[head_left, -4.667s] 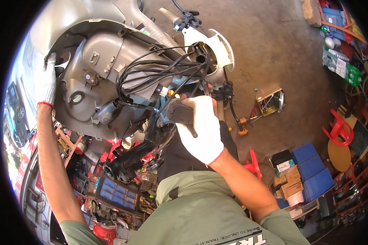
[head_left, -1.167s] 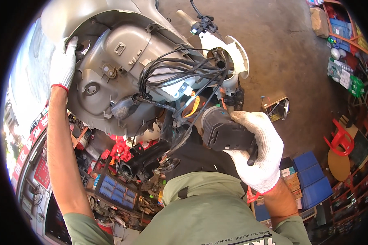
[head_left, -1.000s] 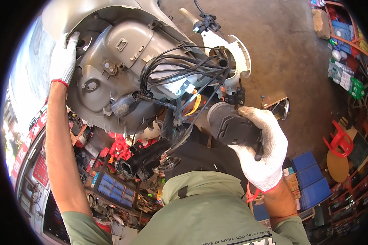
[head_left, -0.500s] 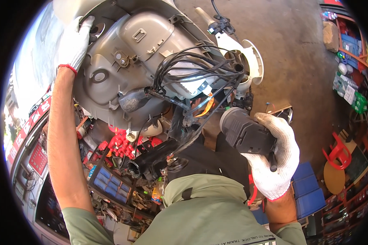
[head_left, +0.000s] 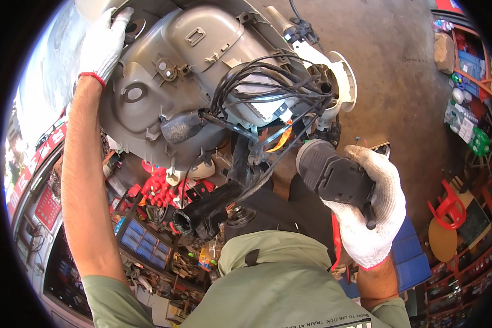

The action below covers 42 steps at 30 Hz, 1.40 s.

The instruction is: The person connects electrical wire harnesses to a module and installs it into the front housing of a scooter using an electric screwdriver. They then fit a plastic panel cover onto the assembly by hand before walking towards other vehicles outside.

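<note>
My left hand, in a white knit glove with a red cuff, has its fingers hooked over the upper left edge of a large grey-brown plastic scooter panel. In my right hand, also gloved, is a black cordless power tool, held in front of my right side; its working tip is not plain to see. A bundle of black cables spills over the panel's right part, with an orange-sleeved connector below it. A black rubber-covered part hangs by the wires.
The scooter's handlebar and a white round part stand beyond the cables. A black tube juts out near my waist. Blue bins, a red plastic stool, crowded shelves and red parts surround the concrete floor.
The power tool has tilted slightly in my right hand, which has shifted a little to the right. My left hand keeps its hold on the panel, which sits slightly differently in view.
</note>
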### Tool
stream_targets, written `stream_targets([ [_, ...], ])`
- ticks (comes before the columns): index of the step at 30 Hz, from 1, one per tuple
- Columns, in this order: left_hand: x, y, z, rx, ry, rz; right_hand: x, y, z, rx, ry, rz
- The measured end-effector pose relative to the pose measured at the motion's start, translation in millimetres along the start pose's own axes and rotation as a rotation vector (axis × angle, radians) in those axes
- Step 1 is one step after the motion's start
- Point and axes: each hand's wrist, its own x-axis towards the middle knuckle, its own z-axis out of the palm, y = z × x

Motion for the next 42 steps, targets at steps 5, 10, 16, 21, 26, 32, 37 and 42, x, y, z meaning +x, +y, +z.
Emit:
stream_targets([
  [5,-0.6,-4.9,1.0,0.004,0.008,0.006,3.1,-1.5,5.1,0.01,0.02,-0.048],
  [10,-6.7,20.7,-10.2,-0.038,-0.087,-0.118,3.6,-4.7,8.8,0.021,0.021,-0.029],
  [16,-2.2,18.7,-7.9,-0.066,-0.104,-0.169,9.0,-6.1,14.2,-0.007,0.021,-0.07],
  [21,-17.3,49.7,-23.8,-0.207,-0.078,-0.195,11.2,-7.3,15.6,-0.006,0.029,-0.095],
  [26,-27.2,29.6,-41.8,-0.055,-0.007,-0.155,14.0,-15.8,20.5,-0.013,-0.027,-0.073],
  [32,-15.8,42.0,-10.2,-0.123,0.008,-0.053,18.1,-5.5,23.4,-0.037,0.027,-0.098],
  [37,-12.9,18.9,-19.8,0.04,-0.001,-0.074,26.5,-7.2,35.9,0.118,0.129,-0.039],
  [42,-3.9,1.8,-0.4,0.021,-0.066,-0.107,30.3,-5.7,53.1,-0.002,0.135,0.024],
])
